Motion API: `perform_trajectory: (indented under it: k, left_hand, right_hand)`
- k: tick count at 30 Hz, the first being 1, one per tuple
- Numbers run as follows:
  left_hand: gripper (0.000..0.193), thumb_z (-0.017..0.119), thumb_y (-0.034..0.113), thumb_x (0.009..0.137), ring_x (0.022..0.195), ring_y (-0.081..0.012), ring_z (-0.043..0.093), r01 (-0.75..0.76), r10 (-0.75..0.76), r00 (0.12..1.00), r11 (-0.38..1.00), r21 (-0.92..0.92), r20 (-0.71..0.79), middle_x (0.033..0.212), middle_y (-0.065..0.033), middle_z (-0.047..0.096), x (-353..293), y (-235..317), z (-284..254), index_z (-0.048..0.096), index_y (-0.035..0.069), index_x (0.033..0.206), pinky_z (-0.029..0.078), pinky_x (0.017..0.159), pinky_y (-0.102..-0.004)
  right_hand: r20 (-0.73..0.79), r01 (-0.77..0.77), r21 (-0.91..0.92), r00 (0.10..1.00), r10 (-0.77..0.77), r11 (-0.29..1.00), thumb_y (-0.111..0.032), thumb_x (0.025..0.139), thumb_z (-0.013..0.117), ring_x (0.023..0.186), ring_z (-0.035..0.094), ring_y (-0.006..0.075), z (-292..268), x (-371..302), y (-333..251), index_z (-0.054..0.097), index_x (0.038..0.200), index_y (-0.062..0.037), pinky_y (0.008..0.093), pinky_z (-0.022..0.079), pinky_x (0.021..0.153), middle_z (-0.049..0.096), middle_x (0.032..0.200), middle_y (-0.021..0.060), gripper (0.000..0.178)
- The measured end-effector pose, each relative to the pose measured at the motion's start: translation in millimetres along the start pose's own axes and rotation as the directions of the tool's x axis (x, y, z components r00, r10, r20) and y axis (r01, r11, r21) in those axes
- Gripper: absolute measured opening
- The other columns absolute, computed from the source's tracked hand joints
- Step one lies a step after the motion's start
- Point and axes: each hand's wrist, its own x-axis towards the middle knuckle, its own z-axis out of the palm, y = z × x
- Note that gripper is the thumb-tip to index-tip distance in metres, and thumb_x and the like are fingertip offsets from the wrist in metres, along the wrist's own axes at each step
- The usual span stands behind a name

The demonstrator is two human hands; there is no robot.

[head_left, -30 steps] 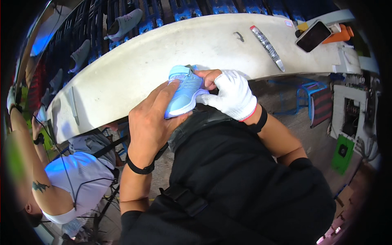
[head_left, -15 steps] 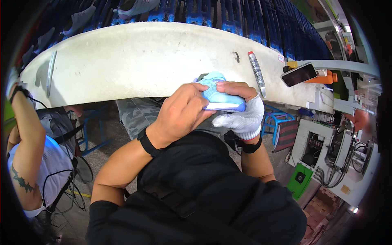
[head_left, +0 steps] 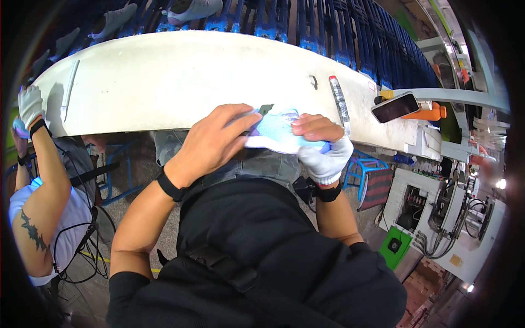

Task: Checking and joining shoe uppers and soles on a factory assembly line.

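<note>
A light blue shoe [head_left: 278, 130] with a pale sole is held between my hands at the table's near edge. My bare left hand [head_left: 214, 135] is closed on its left end, the fingers bent over the top. A dark green piece [head_left: 266, 109] sticks up beside those fingertips. My right hand [head_left: 327, 146], in a white glove that leaves the fingertips bare, grips the right end with fingers on top and thumb along the near side. The shoe's underside is hidden from view.
On the white table [head_left: 164, 82] lie a wrapped-handle knife [head_left: 339, 101], a small dark curved piece [head_left: 313, 82] and a metal strip [head_left: 70, 90]. A phone [head_left: 395, 107] is mounted at right. Shoes [head_left: 194, 10] sit on the blue roller conveyor [head_left: 273, 24]. A co-worker's gloved hand [head_left: 30, 104] is at far left.
My left hand has slid left to the shoe's left end, and the shoe has turned to lie longer across. The co-worker's gloved hand has come further into view.
</note>
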Motion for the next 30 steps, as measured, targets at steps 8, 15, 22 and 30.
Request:
perform_trajectory:
  k: [8, 15, 22, 30]
  left_hand:
    - [0.055, 0.086, 0.035, 0.086, 0.112, -0.0378, 0.075, -0.239, 0.259, 0.96, 0.957, 0.163, -0.111, 0.12, -0.017, 0.074, 33.5, 10.4, -71.6, 0.069, 0.002, 0.127, 0.062, 0.092, -0.0459]
    - [0.07, 0.094, 0.032, 0.081, 0.099, -0.045, 0.075, 0.092, -0.109, 0.977, 0.991, 0.099, 0.181, 0.112, -0.0229, 0.076, 53.3, -1.3, -76.0, 0.057, 0.006, 0.134, 0.058, 0.084, -0.049]
    - [0.074, 0.097, 0.041, 0.079, 0.095, -0.049, 0.074, 0.218, -0.215, 0.972, 0.976, -0.023, 0.096, 0.095, -0.0255, 0.076, 54.2, -29.1, -73.9, 0.058, 0.004, 0.131, 0.057, 0.079, -0.0525]
    - [0.07, 0.095, 0.041, 0.078, 0.088, -0.0465, 0.075, 0.206, -0.241, 0.95, 0.961, 0.186, 0.196, 0.087, -0.0236, 0.076, 94.6, -7.8, -73.8, 0.06, 0.0, 0.123, 0.058, 0.079, -0.052]
  right_hand:
    - [-0.092, -0.204, 0.156, 0.971, 0.22, 0.966, -0.044, 0.106, 0.073, 0.117, 0.074, 0.0289, 29.8, 24.3, 50.7, 0.073, 0.126, -0.0001, 0.04, 0.055, 0.106, 0.078, 0.125, 0.019, 0.048]
    - [0.162, -0.063, 0.067, 0.985, 0.051, 0.996, -0.04, 0.083, 0.097, 0.138, 0.063, 0.0327, 75.8, 81.0, 36.2, 0.055, 0.151, -0.0028, 0.0445, 0.047, 0.119, 0.065, 0.152, 0.0193, 0.088]
    - [-0.181, -0.062, 0.406, 0.972, 0.146, 0.912, -0.045, 0.116, 0.055, 0.107, 0.062, 0.0187, 87.8, 80.2, 70.0, 0.056, 0.133, -0.0076, 0.0386, 0.051, 0.1, 0.06, 0.115, 0.008, 0.042]
    - [-0.001, -0.256, -0.085, 0.967, 0.256, 0.963, -0.043, 0.12, 0.045, 0.113, 0.057, 0.0161, 65.9, 87.3, 50.3, 0.051, 0.142, -0.0063, 0.034, 0.048, 0.103, 0.057, 0.127, 0.0074, 0.043]
